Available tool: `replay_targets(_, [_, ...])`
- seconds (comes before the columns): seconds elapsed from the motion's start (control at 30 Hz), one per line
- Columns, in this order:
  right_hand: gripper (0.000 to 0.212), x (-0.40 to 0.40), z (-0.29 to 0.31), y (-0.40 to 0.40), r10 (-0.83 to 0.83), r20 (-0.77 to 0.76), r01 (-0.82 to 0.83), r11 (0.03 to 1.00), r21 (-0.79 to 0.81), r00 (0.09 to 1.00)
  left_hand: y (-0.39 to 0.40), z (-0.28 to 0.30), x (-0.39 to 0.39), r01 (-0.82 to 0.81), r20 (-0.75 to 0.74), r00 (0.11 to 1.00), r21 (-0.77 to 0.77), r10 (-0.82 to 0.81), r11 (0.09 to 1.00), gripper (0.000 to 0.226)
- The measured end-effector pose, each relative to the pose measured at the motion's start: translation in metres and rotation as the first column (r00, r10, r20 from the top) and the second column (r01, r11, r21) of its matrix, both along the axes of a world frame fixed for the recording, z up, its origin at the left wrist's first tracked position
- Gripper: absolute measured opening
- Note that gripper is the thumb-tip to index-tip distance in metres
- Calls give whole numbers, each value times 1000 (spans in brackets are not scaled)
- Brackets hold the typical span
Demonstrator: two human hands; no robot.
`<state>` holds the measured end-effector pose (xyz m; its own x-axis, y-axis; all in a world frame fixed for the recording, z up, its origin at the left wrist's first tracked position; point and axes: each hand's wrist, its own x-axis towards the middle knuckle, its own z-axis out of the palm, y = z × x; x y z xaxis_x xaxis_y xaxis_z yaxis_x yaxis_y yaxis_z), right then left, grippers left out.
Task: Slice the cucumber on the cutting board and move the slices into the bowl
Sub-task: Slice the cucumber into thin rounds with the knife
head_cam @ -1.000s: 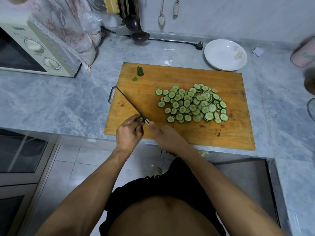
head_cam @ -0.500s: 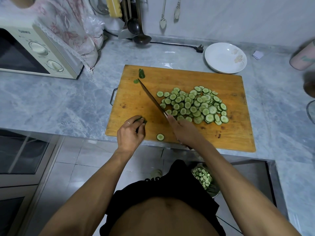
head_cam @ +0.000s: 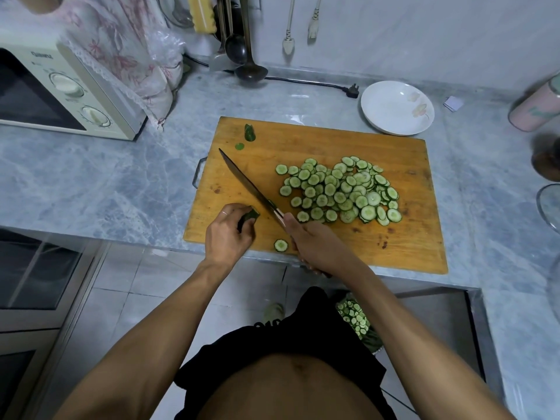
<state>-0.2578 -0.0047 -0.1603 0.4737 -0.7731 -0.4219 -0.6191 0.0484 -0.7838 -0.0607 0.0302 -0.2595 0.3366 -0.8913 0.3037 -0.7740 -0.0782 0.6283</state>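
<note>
Nearest, a lone slice [head_cam: 281,245] lay just inside the cutting board's [head_cam: 333,140] front edge, between the hands. The left hand [head_cam: 228,234] pinched the cucumber stub [head_cam: 252,216], fingers curled around it. The right hand [head_cam: 315,247] gripped the knife [head_cam: 247,184], fingers wrapped on its handle, blade angled toward the board's left edge. The sliced pile [head_cam: 339,190] lay mid-board, with bare wood to its right. Beyond the far edge, on the tabletop [head_cam: 121,183], sat the bowl [head_cam: 397,108].

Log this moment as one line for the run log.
left hand: holds cucumber stub | right hand: grips knife | slice pile on cutting board | bowl: empty
</note>
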Motion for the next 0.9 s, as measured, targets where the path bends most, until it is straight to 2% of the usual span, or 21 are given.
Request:
replay_targets(0.2, [72,-3,5,-2,10,3,-10,1000,1,1000,-21,5,-7,4,30,1000,82,-7,997,14])
replay_targets(0.37, [71,-6,0,-3,31,-44,-32,999,-26,999,-20,-1,-6,23,20,1000,25,-24,999,15])
replay_targets(0.9, [66,-12,12,-4,121,-85,-124,992,-32,989,-21,-4,-7,15,-19,1000,33,-14,999,16])
